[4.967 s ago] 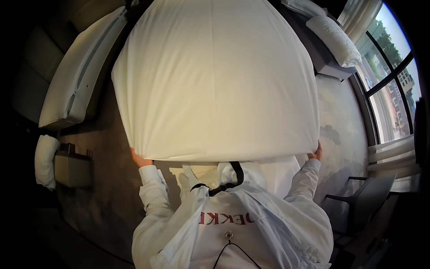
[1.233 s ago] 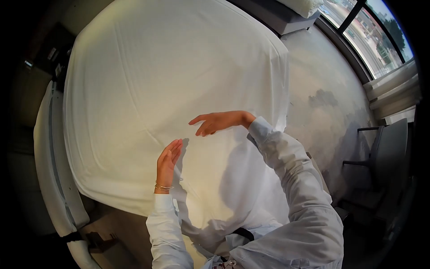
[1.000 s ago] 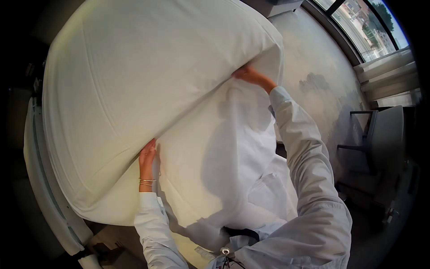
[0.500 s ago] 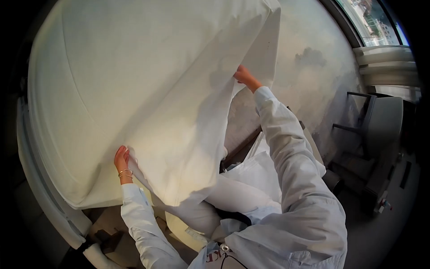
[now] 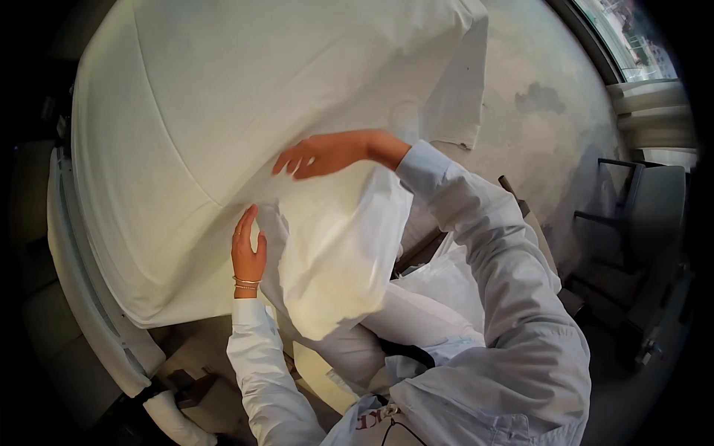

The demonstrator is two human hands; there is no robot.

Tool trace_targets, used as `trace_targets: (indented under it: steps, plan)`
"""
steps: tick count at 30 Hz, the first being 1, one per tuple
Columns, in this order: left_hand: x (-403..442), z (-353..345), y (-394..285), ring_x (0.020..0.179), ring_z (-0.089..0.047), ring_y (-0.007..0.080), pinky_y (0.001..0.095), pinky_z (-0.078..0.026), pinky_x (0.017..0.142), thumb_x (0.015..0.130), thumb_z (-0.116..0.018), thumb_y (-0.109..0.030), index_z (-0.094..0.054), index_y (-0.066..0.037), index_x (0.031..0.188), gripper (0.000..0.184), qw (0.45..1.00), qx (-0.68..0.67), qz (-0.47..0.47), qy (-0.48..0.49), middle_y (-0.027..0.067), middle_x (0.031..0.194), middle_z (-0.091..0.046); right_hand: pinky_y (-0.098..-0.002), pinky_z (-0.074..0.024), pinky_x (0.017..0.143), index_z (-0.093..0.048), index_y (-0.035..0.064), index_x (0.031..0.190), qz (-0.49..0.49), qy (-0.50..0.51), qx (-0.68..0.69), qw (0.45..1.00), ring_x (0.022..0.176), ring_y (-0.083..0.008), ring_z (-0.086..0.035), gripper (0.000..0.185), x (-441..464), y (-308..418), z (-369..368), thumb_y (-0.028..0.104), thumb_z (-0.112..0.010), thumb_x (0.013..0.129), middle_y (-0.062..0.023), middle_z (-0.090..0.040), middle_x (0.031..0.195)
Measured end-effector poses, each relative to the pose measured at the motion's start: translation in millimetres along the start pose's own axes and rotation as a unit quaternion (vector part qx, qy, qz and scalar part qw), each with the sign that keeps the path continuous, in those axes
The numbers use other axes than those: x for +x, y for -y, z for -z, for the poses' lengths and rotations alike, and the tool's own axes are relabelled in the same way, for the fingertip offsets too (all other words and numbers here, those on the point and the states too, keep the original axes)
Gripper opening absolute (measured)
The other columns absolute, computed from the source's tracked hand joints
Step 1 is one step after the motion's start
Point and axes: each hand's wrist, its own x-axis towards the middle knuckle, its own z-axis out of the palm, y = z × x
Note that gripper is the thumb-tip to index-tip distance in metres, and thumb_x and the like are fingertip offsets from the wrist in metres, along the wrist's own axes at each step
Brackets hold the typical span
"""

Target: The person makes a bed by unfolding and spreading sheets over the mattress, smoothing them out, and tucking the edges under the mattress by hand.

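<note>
A white sheet [image 5: 223, 97] covers the large bed, and its near part hangs in loose folds over my legs. My left hand [image 5: 248, 249], with thin bracelets at the wrist, is upright at the edge of these folds, fingers extended and thumb apart, holding nothing. Over the sheet, higher and to the right, my right hand [image 5: 320, 154] reaches leftward with its fingers spread and slightly bent, nothing gripped. A corner of the sheet [image 5: 460, 97] hangs down at the bed's right side.
A long pale padded piece [image 5: 89, 275] runs along the left, with a white roll [image 5: 175, 420] and a small box-like stool [image 5: 216, 405] below it. At the right are a grey chair [image 5: 654, 208], a curtain [image 5: 653, 115] and a window [image 5: 628, 37]. Patterned carpet [image 5: 547, 141] lies between.
Both hands have let go of the sheet's edge. My right hand has moved left across the sheet, nearer my left hand. The near folds have bunched together, and the view has shifted slightly.
</note>
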Motion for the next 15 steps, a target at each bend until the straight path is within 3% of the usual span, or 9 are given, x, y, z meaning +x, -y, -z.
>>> trace_targets:
  steps: [1, 5, 7, 9, 11, 12, 13, 14, 15]
  plan:
    - [2, 0, 9, 0.113, -0.040, 0.0271, 0.0336, -0.032, 0.093, 0.073, -0.049, 0.001, -0.042, -0.005, 0.118, 0.046, 1.000, -0.005, 0.012, 0.023, 0.0105, 0.120, -0.046, -0.0306, -0.0421, 0.083, -0.049, 0.0055, 0.112, 0.015, -0.039, -0.023, 0.999, 0.099, -0.0213, -0.052, 0.032, -6, -25, 14, 0.006, -0.044, 0.080, -0.0069, -0.054, 0.110]
    - [1, -9, 73, 0.114, -0.039, 0.0280, 0.0338, -0.031, 0.095, 0.073, -0.050, -0.003, -0.037, -0.006, 0.123, 0.051, 0.997, -0.020, 0.071, 0.033, 0.0123, 0.122, -0.043, -0.0281, -0.0385, 0.086, -0.062, 0.0057, 0.094, -0.099, -0.273, -0.124, 0.949, 0.097, -0.0192, -0.052, 0.037, -74, -135, 73, -0.010, -0.040, 0.069, -0.0079, -0.061, 0.097]
    - [-5, -8, 92, 0.112, -0.040, 0.0296, 0.0346, -0.032, 0.093, 0.074, -0.051, -0.005, -0.040, -0.007, 0.121, 0.048, 0.992, -0.049, 0.115, 0.027, 0.0141, 0.120, -0.044, -0.0319, -0.0378, 0.088, -0.057, 0.0095, 0.104, -0.176, -0.339, -0.058, 0.922, 0.103, -0.0230, -0.049, 0.048, -118, -169, 97, -0.010, -0.039, 0.063, -0.0111, -0.057, 0.103]
    - [-4, -2, 109, 0.110, -0.042, 0.0303, 0.0351, -0.034, 0.091, 0.075, -0.050, -0.007, -0.046, -0.009, 0.116, 0.041, 0.986, -0.014, 0.158, 0.053, 0.0158, 0.117, -0.046, -0.0334, -0.0372, 0.089, -0.052, 0.0070, 0.107, -0.235, -0.376, -0.224, 0.868, 0.103, -0.0283, -0.049, 0.048, -145, -179, 109, -0.008, -0.043, 0.062, -0.0129, -0.054, 0.108]
    - [-29, -19, 160, 0.107, -0.043, 0.0321, 0.0358, -0.035, 0.089, 0.075, -0.050, -0.008, -0.050, -0.009, 0.112, 0.037, 0.985, -0.033, 0.167, 0.014, 0.0168, 0.116, -0.047, -0.0357, -0.0360, 0.089, -0.047, 0.0114, 0.113, -0.260, -0.418, -0.281, 0.824, 0.105, -0.0306, -0.046, 0.050, -164, -196, 115, -0.002, -0.046, 0.065, -0.0143, -0.053, 0.107]
    - [-40, -21, 176, 0.105, -0.044, 0.0317, 0.0352, -0.036, 0.088, 0.075, -0.052, -0.009, -0.050, -0.009, 0.112, 0.037, 0.986, 0.037, 0.165, 0.012, 0.0159, 0.114, -0.048, -0.0357, -0.0360, 0.089, -0.047, 0.0114, 0.113, -0.260, -0.406, -0.280, 0.830, 0.105, -0.0306, -0.046, 0.050, -167, -199, 116, -0.002, -0.046, 0.065, -0.0143, -0.053, 0.107]
    - [-55, -24, 192, 0.103, -0.045, 0.0314, 0.0347, -0.037, 0.087, 0.074, -0.053, -0.009, -0.050, -0.009, 0.111, 0.037, 0.980, 0.107, 0.166, 0.014, 0.0150, 0.112, -0.050, -0.0361, -0.0362, 0.088, -0.047, 0.0114, 0.112, -0.346, -0.391, -0.250, 0.815, 0.103, -0.0312, -0.046, 0.047, -167, -199, 114, 0.001, -0.047, 0.066, -0.0148, -0.053, 0.107]
    - [-75, -28, 217, 0.100, -0.046, 0.0300, 0.0335, -0.038, 0.085, 0.073, -0.054, -0.008, -0.051, -0.009, 0.110, 0.037, 0.973, 0.048, 0.225, -0.001, 0.0139, 0.108, -0.051, -0.0365, -0.0365, 0.087, -0.048, 0.0115, 0.111, -0.429, -0.368, -0.220, 0.795, 0.102, -0.0317, -0.047, 0.045, -160, -199, 109, 0.003, -0.048, 0.068, -0.0153, -0.052, 0.108]
    - [-95, -26, 233, 0.097, -0.047, 0.0286, 0.0324, -0.038, 0.084, 0.073, -0.055, -0.007, -0.051, -0.009, 0.109, 0.037, 0.959, -0.004, 0.284, -0.016, 0.0127, 0.105, -0.053, -0.0365, -0.0365, 0.087, -0.048, 0.0115, 0.111, -0.429, -0.344, -0.214, 0.807, 0.102, -0.0317, -0.047, 0.045, -153, -195, 96, 0.003, -0.048, 0.068, -0.0153, -0.052, 0.108]
